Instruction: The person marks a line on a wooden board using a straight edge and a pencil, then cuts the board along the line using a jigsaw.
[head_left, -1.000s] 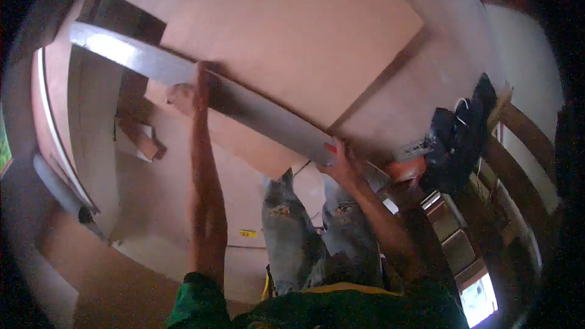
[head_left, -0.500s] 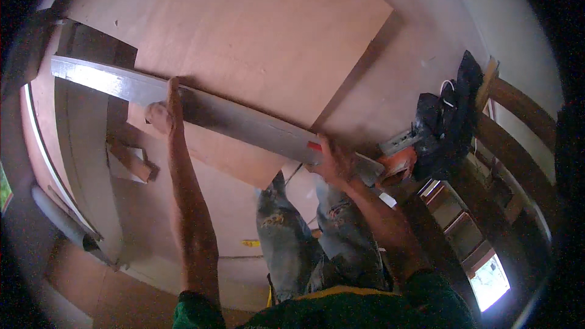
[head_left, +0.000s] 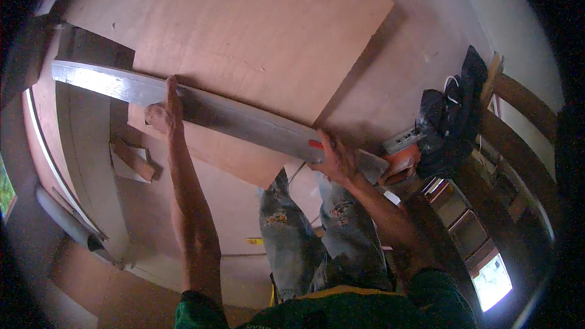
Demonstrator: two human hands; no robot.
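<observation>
Across a light plywood sheet (head_left: 256, 30) lies a long silver metal straightedge (head_left: 237, 114). My left hand (head_left: 164, 113) is closed on its left part, the thumb and fingers reaching over both long edges. My right hand (head_left: 334, 158) grips the straightedge toward its right end, beside a small red piece (head_left: 315, 144) that I cannot identify. The plywood's near part shows below the straightedge, with its lower corner over my jeans-clad knees.
A black bag or cloth (head_left: 451, 122), a grey metal piece (head_left: 399, 141) and an orange object (head_left: 402, 164) are at the right, near wooden slats (head_left: 524, 100). A grey tube (head_left: 67, 213), white strip (head_left: 55, 164) and small offcut (head_left: 133, 158) are at the left.
The view has turned, so the sheet, straightedge and hands sit at a different angle, mostly between the earlier two frames. Both hands keep their grip on the straightedge.
</observation>
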